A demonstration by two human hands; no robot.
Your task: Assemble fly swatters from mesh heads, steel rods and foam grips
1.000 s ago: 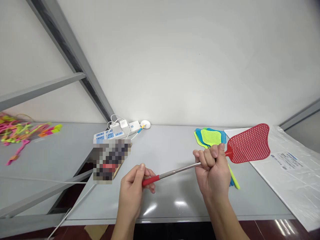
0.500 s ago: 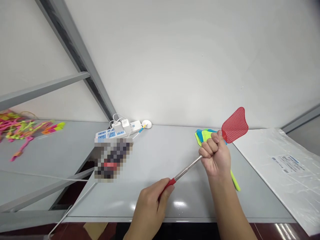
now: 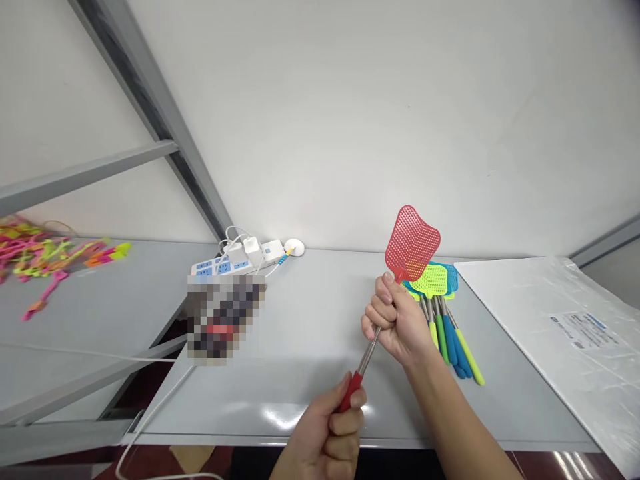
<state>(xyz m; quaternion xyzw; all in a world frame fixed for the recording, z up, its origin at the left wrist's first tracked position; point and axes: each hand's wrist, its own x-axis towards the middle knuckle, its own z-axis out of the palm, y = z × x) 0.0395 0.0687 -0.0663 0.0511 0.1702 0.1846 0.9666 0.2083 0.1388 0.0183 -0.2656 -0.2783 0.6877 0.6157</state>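
Red swatter (image 3: pixel 411 248), head (image 3: pixel 416 239) at one o'clock: left hand (image 3: pixel 330 430) wraps the handle (image 3: pixel 352 392) at seven, right hand (image 3: pixel 397 320) clasps the shaft (image 3: pixel 367 358). Keep both aligned, preventing bending.

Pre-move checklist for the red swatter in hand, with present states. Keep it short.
1. Left hand closed on the red grip: ok.
2. Right hand closed around the metal shaft, just below the red head: ok.
3. Shaft fully collapsed: cannot tell, the right hand covers part of it.
4. Red head free of visible tears: ok, on the side that shows.
5. Unblocked view of the other swatters: not ok, the red head and right arm hide part of them.
6. Hands apart from the power strip: ok, it lies well to their left, by the wall.
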